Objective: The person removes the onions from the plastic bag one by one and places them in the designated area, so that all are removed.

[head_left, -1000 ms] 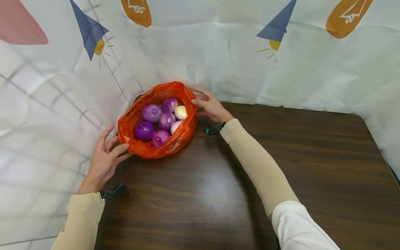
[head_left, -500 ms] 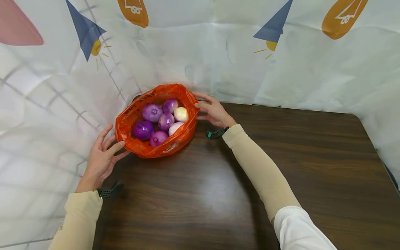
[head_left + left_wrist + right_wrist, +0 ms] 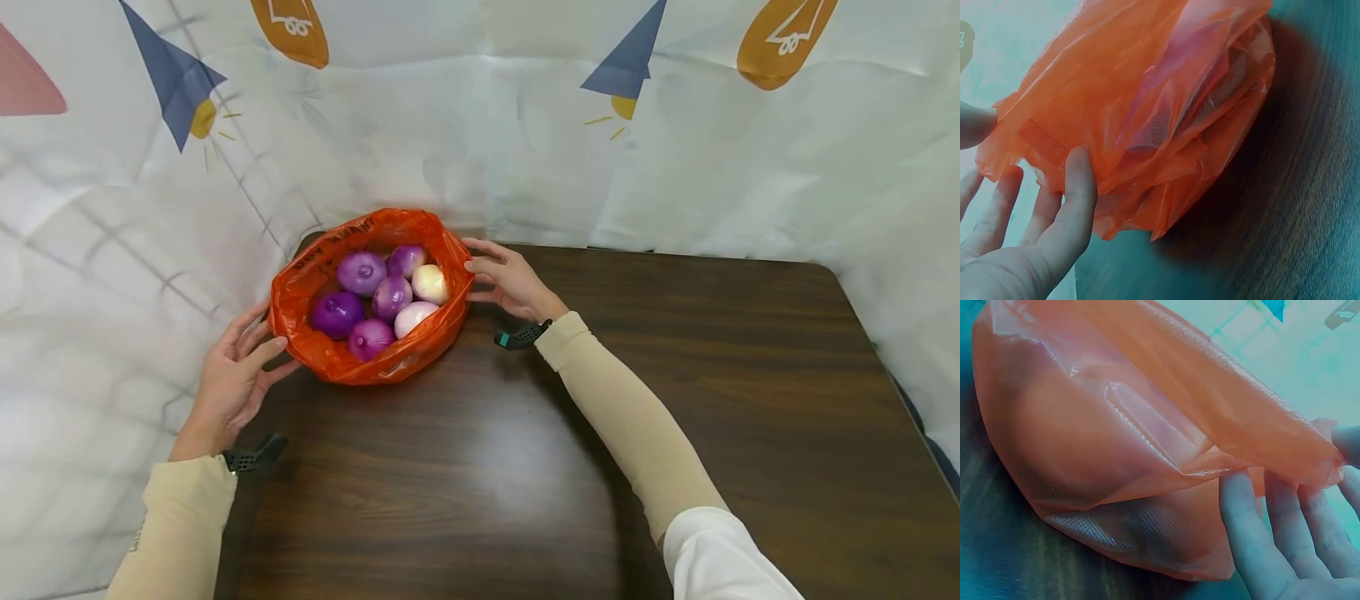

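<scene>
An orange-red plastic bag (image 3: 427, 354) with dark lettering inside its rim stands on the table near the corner, its mouth wide. Several purple onions (image 3: 362, 273) lie inside, with two pale ones, such as the cream-white onion (image 3: 430, 284), on the right. My left hand (image 3: 228, 383) pinches the bag's left rim between thumb and fingers. On the opposite side, my right hand (image 3: 513, 282) holds the right rim the same way. Both wrist views show the crumpled bag wall (image 3: 1129, 119) close up, with the fingers (image 3: 1247, 519) on its outside.
The dark wood-grain table (image 3: 465, 475) extends to the right and toward me. A white printed sheet (image 3: 480, 142) hangs behind the bag and along the left side. Each wrist wears a dark strap (image 3: 522, 336).
Both hands keep hold of the rim. The bag's mouth spreads slightly, and both hands sit a little lower in the head view. The scene has shifted left as the head camera turned.
</scene>
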`<action>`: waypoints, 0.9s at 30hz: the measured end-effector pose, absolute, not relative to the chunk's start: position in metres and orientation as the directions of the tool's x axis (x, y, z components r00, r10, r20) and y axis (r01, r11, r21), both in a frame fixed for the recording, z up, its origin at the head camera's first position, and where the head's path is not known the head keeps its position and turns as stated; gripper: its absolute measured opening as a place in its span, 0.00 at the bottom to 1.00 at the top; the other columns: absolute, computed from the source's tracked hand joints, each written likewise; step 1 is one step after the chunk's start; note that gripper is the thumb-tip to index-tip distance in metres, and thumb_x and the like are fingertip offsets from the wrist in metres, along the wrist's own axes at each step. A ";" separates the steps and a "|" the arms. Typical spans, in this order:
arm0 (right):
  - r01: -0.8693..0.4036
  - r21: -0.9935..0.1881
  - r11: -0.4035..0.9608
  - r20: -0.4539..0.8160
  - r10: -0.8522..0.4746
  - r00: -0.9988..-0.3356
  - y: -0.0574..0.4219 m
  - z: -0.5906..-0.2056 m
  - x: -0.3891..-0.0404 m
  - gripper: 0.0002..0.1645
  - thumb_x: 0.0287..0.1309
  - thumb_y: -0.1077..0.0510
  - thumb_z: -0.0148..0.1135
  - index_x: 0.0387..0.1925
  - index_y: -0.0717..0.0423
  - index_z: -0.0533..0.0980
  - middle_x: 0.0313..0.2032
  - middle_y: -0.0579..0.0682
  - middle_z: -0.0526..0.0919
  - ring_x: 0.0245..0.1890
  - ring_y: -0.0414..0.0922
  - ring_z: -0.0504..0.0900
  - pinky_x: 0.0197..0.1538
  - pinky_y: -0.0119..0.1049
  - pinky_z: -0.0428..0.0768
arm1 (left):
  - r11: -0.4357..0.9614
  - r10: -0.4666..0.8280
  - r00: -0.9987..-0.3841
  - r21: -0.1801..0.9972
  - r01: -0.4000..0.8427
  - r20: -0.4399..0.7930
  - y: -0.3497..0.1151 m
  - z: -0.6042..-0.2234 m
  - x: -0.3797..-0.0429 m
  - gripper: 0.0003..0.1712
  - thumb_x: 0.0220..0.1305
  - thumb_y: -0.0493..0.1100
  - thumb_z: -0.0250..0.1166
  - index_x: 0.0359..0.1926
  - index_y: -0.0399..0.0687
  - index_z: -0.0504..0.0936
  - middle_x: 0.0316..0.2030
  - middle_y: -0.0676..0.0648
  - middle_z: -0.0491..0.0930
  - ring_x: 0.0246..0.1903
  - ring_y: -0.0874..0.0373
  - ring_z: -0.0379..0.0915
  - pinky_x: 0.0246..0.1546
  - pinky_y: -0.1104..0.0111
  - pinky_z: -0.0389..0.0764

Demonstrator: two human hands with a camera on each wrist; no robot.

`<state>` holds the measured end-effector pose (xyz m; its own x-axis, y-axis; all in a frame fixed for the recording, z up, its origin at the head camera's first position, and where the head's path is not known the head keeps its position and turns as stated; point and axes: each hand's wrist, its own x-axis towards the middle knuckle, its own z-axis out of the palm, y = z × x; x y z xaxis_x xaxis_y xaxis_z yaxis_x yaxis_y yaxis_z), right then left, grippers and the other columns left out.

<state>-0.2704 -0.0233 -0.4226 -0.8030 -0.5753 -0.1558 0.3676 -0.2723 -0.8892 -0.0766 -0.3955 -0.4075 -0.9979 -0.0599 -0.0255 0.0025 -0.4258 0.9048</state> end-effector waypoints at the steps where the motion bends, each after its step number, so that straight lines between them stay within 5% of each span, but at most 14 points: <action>1: 0.368 -0.888 -0.276 -0.153 -0.578 -0.801 -0.021 -0.423 -0.268 0.28 0.73 0.63 0.59 0.71 0.45 0.73 0.60 0.53 0.82 0.50 0.47 0.86 0.52 0.51 0.88 | -0.422 -0.056 -0.998 0.907 0.007 -0.018 -0.395 -0.407 -0.077 0.36 0.73 0.24 0.54 0.77 0.48 0.62 0.63 0.52 0.78 0.53 0.59 0.86 0.42 0.59 0.90; 12: 0.343 -0.891 -0.298 -0.129 -0.559 -0.819 0.002 -0.431 -0.251 0.30 0.74 0.63 0.57 0.73 0.46 0.70 0.70 0.59 0.75 0.52 0.48 0.84 0.55 0.54 0.87 | -0.388 -0.017 -1.000 0.921 0.009 0.003 -0.381 -0.406 -0.086 0.36 0.73 0.24 0.54 0.78 0.47 0.62 0.64 0.52 0.78 0.52 0.59 0.87 0.42 0.61 0.90; 27: 0.329 -0.895 -0.302 -0.138 -0.512 -0.847 0.024 -0.435 -0.224 0.30 0.73 0.64 0.57 0.73 0.47 0.69 0.70 0.59 0.74 0.53 0.50 0.84 0.54 0.54 0.87 | -0.368 0.081 -0.996 0.930 -0.005 0.027 -0.378 -0.404 -0.103 0.37 0.73 0.23 0.52 0.79 0.46 0.60 0.63 0.51 0.79 0.54 0.60 0.85 0.43 0.62 0.90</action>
<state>-0.2239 0.0242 -0.4354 -0.8475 -0.5125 -0.1383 0.3286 -0.3018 -0.8950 -0.1028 -0.3782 -0.4041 -0.9963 0.0810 0.0269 -0.0049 -0.3684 0.9297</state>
